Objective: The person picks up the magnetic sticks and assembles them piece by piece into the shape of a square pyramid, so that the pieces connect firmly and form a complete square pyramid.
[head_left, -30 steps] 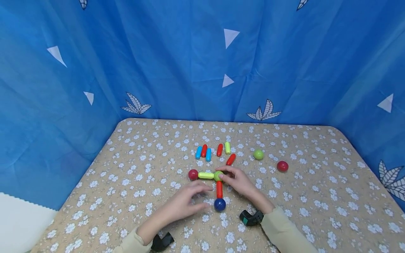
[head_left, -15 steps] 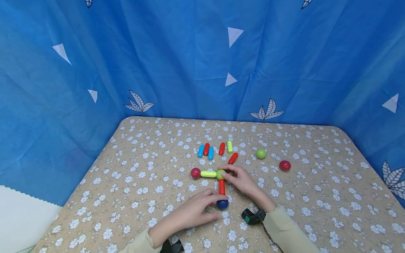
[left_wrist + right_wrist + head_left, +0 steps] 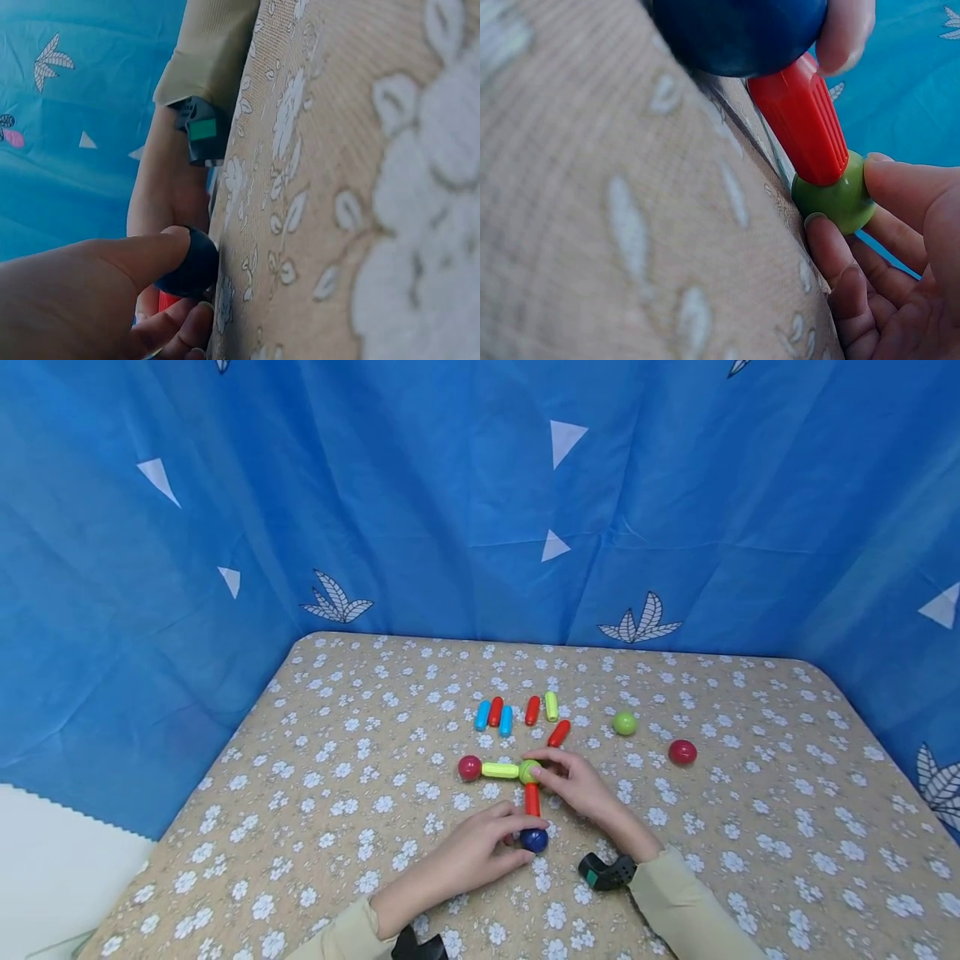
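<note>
An L-shaped piece of joined balls and rods lies on the table. Its corner is a green ball (image 3: 529, 771), pinched between the thumb and fingers of my right hand (image 3: 581, 787). A yellow-green rod (image 3: 500, 770) runs left from there to a crimson ball (image 3: 469, 767). Toward me, a red rod (image 3: 802, 124) joins the green ball to a dark blue ball (image 3: 535, 841). My left hand (image 3: 476, 850) holds that blue ball, thumb on its near side and fingers on the other. Part of the red rod is hidden behind the left fingers in the left wrist view.
Behind the joined piece lie loose rods: blue ones (image 3: 482, 716), red ones (image 3: 532, 711) and a yellow-green one (image 3: 551, 706). A loose green ball (image 3: 625, 722) and a red ball (image 3: 682, 752) sit to the right. Blue curtains (image 3: 450, 502) surround the flowered tabletop (image 3: 337, 735).
My left hand has moved right from beside the joined piece and taken hold of the blue ball. My right hand keeps its pinch on the green ball. The head view has shifted slightly.
</note>
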A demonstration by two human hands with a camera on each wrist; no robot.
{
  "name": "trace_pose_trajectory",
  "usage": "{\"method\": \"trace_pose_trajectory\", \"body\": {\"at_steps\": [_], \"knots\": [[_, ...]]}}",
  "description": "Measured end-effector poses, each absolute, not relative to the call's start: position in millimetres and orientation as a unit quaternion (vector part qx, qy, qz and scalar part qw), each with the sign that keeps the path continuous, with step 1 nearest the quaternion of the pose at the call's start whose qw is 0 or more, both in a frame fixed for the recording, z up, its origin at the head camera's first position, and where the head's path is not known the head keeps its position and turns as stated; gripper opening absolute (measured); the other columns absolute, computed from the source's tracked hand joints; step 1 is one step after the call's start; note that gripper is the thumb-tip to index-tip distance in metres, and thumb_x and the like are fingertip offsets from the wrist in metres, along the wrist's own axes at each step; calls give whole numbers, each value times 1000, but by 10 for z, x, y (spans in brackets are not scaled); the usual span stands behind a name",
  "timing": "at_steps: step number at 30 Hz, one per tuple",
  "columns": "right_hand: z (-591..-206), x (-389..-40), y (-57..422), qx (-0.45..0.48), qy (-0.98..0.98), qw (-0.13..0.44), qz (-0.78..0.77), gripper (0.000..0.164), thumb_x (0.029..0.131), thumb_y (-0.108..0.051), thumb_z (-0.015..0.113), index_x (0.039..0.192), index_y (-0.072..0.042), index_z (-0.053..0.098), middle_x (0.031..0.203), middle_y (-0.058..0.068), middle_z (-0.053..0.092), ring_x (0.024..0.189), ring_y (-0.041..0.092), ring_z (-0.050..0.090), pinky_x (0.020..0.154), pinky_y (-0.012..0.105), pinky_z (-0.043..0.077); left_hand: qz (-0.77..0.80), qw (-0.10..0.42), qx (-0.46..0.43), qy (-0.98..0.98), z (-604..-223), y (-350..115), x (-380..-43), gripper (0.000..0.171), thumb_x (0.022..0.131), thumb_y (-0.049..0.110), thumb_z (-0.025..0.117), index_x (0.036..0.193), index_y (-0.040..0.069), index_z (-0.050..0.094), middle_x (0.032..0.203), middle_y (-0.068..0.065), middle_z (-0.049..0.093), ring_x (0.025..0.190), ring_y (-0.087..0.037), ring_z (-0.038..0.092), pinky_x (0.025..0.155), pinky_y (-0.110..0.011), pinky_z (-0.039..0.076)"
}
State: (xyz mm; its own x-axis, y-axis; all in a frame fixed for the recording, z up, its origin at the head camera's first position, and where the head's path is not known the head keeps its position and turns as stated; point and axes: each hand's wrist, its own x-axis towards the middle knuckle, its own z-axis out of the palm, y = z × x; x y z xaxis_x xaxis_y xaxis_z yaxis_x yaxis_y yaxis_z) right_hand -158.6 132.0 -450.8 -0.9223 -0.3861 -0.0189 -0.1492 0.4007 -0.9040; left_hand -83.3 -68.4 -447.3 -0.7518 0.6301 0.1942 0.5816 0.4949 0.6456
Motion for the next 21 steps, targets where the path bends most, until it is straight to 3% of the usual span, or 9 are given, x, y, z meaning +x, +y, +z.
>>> {"method": "trace_pose_trajectory", "body": {"at_steps": [7, 13, 21], "knots": [[-4499, -1617, 1350, -170, 822, 122, -530, 30, 93, -17, 60, 120, -3, 62, 86, 4, 60, 69, 20, 50, 57, 26, 41, 358, 43, 342, 868, -4433, -669, -837, 38, 87, 27, 68, 123, 23, 59, 100, 9, 52, 78, -1, 50, 64, -15, 43], [-4471, -1627, 1416, -188, 820, 131, -525, 32, 93, -23, 61, 119, -5, 62, 89, 3, 62, 71, 18, 52, 58, 26, 42, 358, 56, 350, 864, -4389, -739, -848, 34, 88, 27, 66, 121, 21, 60, 104, 9, 54, 84, 0, 51, 70, -16, 44], [-4423, -1518, 1452, -207, 838, 133, -486, 27, 92, -20, 61, 115, -5, 64, 97, 3, 61, 74, 18, 52, 60, 27, 44, 360, 128, 404, 831, -4292, -1014, -936, 31, 90, 20, 64, 121, 19, 60, 110, 9, 56, 91, 1, 53, 77, -18, 46]]}}
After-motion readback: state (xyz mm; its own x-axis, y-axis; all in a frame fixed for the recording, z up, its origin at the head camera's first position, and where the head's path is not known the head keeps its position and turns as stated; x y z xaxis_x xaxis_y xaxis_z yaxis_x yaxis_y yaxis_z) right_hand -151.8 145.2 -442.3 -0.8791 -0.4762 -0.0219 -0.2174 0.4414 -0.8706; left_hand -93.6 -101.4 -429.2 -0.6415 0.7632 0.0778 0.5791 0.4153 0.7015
